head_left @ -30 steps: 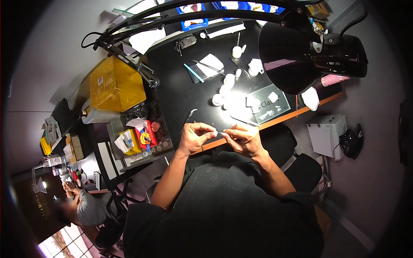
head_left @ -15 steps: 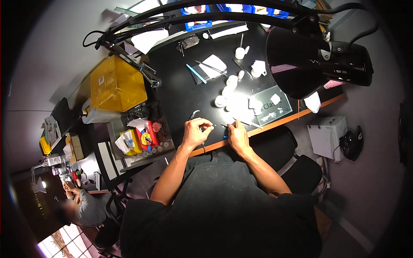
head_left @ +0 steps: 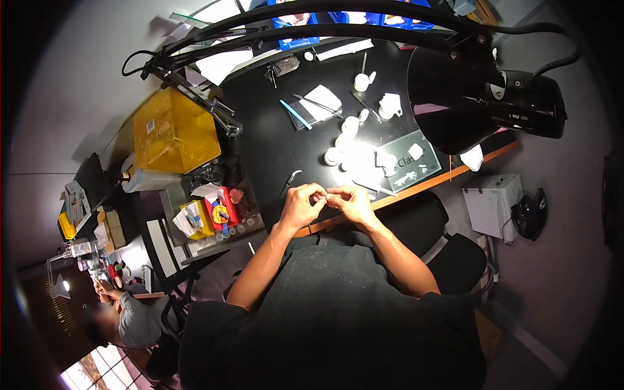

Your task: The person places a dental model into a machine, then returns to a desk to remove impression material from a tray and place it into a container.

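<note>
My left hand point(head_left: 301, 207) is closed in a pinch at the table's front edge. Fingertip to fingertip with it, my right hand point(head_left: 353, 205) is also pinched. Whatever sits between the fingers is too small to make out. Just beyond my left hand lies a thin dark tool with a pale curved tip point(head_left: 294, 177). White jars point(head_left: 333, 156) stand under the bright lamp light ahead of my right hand. A glass plate point(head_left: 426, 162) with lettering and white scraps lies to the right of them, and a slim stick-like tool point(head_left: 379, 188) rests near the edge.
A black desk lamp point(head_left: 448, 97) hangs over the right side, its arm crossing above. White paper with a blue stick point(head_left: 296, 114) lies farther back. At left stand a yellow box point(head_left: 175, 130) and a red bin point(head_left: 234, 198). A co-worker point(head_left: 140, 318) sits at far left.
My right hand has moved left and turned inward, and its fingertips now meet those of my left hand. The thin tool and blue piece by my right hand no longer show.
</note>
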Motion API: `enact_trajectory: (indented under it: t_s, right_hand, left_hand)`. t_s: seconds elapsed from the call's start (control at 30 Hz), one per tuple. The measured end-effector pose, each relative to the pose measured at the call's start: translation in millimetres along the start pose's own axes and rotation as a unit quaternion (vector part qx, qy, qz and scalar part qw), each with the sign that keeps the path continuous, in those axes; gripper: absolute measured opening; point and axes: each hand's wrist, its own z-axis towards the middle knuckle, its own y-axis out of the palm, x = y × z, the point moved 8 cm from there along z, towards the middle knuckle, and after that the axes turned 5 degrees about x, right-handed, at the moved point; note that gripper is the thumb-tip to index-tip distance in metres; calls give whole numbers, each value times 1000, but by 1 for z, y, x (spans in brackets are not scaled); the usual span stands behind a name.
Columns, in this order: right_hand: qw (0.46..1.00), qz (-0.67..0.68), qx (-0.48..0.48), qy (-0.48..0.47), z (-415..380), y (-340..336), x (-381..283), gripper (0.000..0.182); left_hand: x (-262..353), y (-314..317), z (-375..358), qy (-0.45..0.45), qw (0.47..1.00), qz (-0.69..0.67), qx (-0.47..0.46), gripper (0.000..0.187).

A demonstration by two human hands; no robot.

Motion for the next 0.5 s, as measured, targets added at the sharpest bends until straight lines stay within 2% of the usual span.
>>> enact_trajectory:
  t_s: [0.17,0.37,0.47,0.5]
  right_hand:
    - [999,21,-23,27,-6,5,-2,21]
    - [989,-130,-11,-63,-18,6,-25,17]
    - [981,-175,-8,-81,-26,9,-41,16]
    - [988,-141,-6,-65,-26,9,-38,16]
  left_hand:
    - [-5,0,-2,-16,1000,7,-12,17]
    - [5,-2,-6,-3,997,67,-37,21]
    - [10,-3,-12,-6,995,77,-57,24]
    - [16,-6,-15,3,994,85,-70,26]
